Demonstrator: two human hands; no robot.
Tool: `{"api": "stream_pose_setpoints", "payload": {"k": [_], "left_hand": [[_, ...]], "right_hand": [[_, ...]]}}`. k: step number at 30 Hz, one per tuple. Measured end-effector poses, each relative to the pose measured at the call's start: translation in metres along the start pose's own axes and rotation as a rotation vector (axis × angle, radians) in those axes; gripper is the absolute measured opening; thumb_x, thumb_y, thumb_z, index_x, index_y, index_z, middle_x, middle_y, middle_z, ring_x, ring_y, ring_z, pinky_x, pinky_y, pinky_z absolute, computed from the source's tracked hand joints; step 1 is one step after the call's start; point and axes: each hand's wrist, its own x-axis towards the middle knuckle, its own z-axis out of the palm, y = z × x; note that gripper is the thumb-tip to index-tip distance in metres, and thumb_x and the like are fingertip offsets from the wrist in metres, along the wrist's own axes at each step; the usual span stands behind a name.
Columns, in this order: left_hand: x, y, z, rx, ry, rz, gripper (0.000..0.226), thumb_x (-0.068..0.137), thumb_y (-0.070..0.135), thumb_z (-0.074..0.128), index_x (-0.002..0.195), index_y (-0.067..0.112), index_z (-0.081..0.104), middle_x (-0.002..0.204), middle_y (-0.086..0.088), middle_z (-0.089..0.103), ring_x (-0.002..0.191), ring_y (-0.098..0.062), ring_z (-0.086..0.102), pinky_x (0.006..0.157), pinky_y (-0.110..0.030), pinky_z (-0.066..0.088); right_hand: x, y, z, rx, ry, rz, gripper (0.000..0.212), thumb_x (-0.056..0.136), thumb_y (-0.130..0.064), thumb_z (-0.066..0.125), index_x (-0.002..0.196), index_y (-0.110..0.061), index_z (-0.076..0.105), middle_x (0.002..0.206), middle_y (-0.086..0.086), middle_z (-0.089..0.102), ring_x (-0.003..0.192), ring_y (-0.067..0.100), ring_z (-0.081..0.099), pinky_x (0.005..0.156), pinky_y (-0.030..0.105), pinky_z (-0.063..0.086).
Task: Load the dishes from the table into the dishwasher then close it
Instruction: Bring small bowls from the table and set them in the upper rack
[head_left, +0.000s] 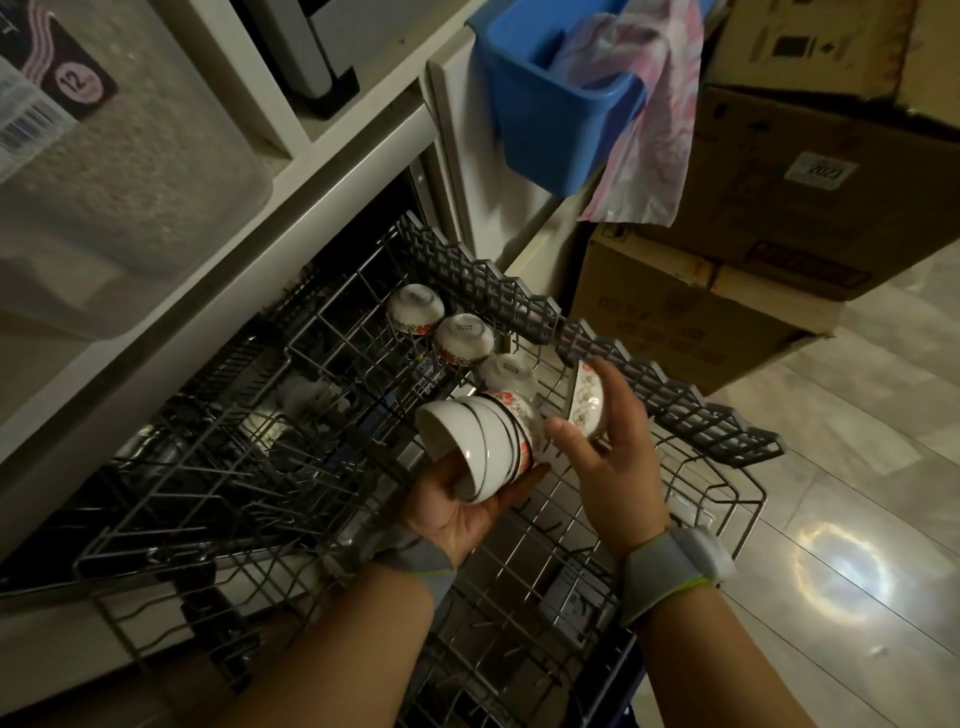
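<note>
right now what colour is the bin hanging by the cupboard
Blue, a plain plastic bin; the head view shows it clearly.

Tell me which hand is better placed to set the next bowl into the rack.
Right. The right hand already holds a single bowl beside the row of upturned bowls in the rack. The left hand is busy cradling the stack of bowls.

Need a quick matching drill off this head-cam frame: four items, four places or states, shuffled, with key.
Items
1. stack of bowls
2. single patterned bowl
3. blue bin
4. cardboard boxes

Places or states
A. holds a pink patterned cloth
B. stacked on the floor, right of the dishwasher rack
C. lying tilted in the left hand
D. gripped by the right hand over the rack

Pairs: 1-C, 2-D, 3-A, 4-B
</note>
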Motion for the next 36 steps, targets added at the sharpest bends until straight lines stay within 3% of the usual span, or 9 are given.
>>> {"api": "stream_pose_setpoints", "payload": {"k": [2, 7, 10, 13, 18, 22, 25, 30, 36], "left_hand": [[0.000, 0.000, -0.006, -0.001, 0.049, 0.001, 0.114, 0.044, 0.010, 0.094, 0.143, 0.007, 0.038, 0.147, -0.024, 0.038, 0.130, -0.046, 0.042, 0.085, -0.059, 0.051], [-0.007, -0.005, -0.016, -0.079, 0.074, -0.001, 0.085, 0.031, 0.005, 0.096, 0.111, 0.002, 0.068, 0.121, -0.024, 0.063, 0.103, -0.047, 0.063, 0.074, -0.064, 0.052], [-0.008, -0.005, -0.014, -0.074, 0.071, -0.007, 0.077, 0.030, 0.005, 0.096, 0.104, 0.001, 0.073, 0.117, -0.025, 0.065, 0.101, -0.046, 0.064, 0.073, -0.064, 0.053], [-0.009, -0.005, -0.012, -0.064, 0.056, -0.020, 0.075, 0.031, 0.006, 0.096, 0.102, 0.000, 0.074, 0.117, -0.025, 0.064, 0.102, -0.046, 0.064, 0.076, -0.065, 0.052], [-0.009, -0.003, -0.009, -0.063, 0.082, -0.032, 0.075, 0.029, 0.008, 0.098, 0.099, 0.001, 0.075, 0.117, -0.025, 0.065, 0.100, -0.046, 0.065, 0.079, -0.067, 0.049], [-0.008, -0.004, -0.004, -0.060, 0.078, -0.040, 0.073, 0.030, 0.008, 0.097, 0.099, 0.001, 0.075, 0.116, -0.024, 0.065, 0.101, -0.045, 0.065, 0.080, -0.066, 0.049], [-0.007, -0.005, -0.008, -0.038, 0.095, -0.040, 0.076, 0.033, 0.009, 0.097, 0.105, 0.002, 0.073, 0.121, -0.024, 0.063, 0.106, -0.045, 0.063, 0.083, -0.066, 0.048], [-0.009, -0.005, -0.014, -0.056, 0.134, -0.057, 0.080, 0.030, 0.006, 0.097, 0.105, 0.001, 0.073, 0.122, -0.026, 0.061, 0.105, -0.047, 0.062, 0.081, -0.069, 0.046], [-0.010, -0.007, -0.011, -0.064, 0.132, -0.069, 0.079, 0.025, 0.005, 0.097, 0.100, -0.002, 0.074, 0.116, -0.027, 0.064, 0.099, -0.047, 0.065, 0.080, -0.068, 0.045]], "right_hand": [[0.008, 0.002, -0.006, -0.246, 0.038, -0.001, 0.071, 0.080, -0.029, 0.074, 0.141, -0.037, 0.039, 0.134, -0.004, 0.037, 0.116, 0.013, 0.044, 0.094, 0.036, 0.052], [0.025, 0.020, -0.003, -0.707, -0.145, 0.048, 0.080, 0.084, -0.038, 0.070, 0.150, -0.031, 0.025, 0.149, 0.007, 0.028, 0.130, 0.029, 0.039, 0.104, 0.040, 0.043], [0.035, 0.028, 0.010, -0.681, -0.100, 0.159, 0.083, 0.082, -0.044, 0.070, 0.147, -0.021, 0.025, 0.141, 0.013, 0.043, 0.124, 0.032, 0.048, 0.099, 0.045, 0.046], [0.041, 0.030, 0.020, -0.575, -0.015, 0.331, 0.062, 0.086, -0.053, 0.060, 0.129, -0.014, 0.039, 0.123, 0.015, 0.058, 0.108, 0.033, 0.058, 0.088, 0.044, 0.050], [0.047, 0.028, 0.011, -0.391, 0.033, 0.458, 0.055, 0.086, -0.060, 0.049, 0.119, -0.017, 0.055, 0.116, 0.013, 0.062, 0.102, 0.035, 0.059, 0.091, 0.045, 0.050], [0.045, 0.031, 0.010, -0.475, 0.021, 0.405, 0.050, 0.084, -0.050, 0.063, 0.126, -0.024, 0.053, 0.122, 0.011, 0.058, 0.111, 0.031, 0.055, 0.093, 0.043, 0.049], [0.051, 0.034, 0.017, -0.351, 0.122, 0.508, 0.049, 0.077, -0.036, 0.075, 0.116, -0.013, 0.054, 0.121, 0.013, 0.060, 0.109, 0.032, 0.058, 0.093, 0.044, 0.050], [0.051, 0.040, 0.022, -0.353, 0.245, 0.565, 0.056, 0.076, -0.040, 0.074, 0.118, -0.011, 0.052, 0.124, 0.013, 0.052, 0.106, 0.031, 0.058, 0.092, 0.040, 0.050], [0.040, 0.036, 0.016, -0.540, 0.146, 0.556, 0.051, 0.083, -0.045, 0.065, 0.129, -0.025, 0.052, 0.135, 0.013, 0.037, 0.122, 0.035, 0.045, 0.098, 0.038, 0.044]]}}
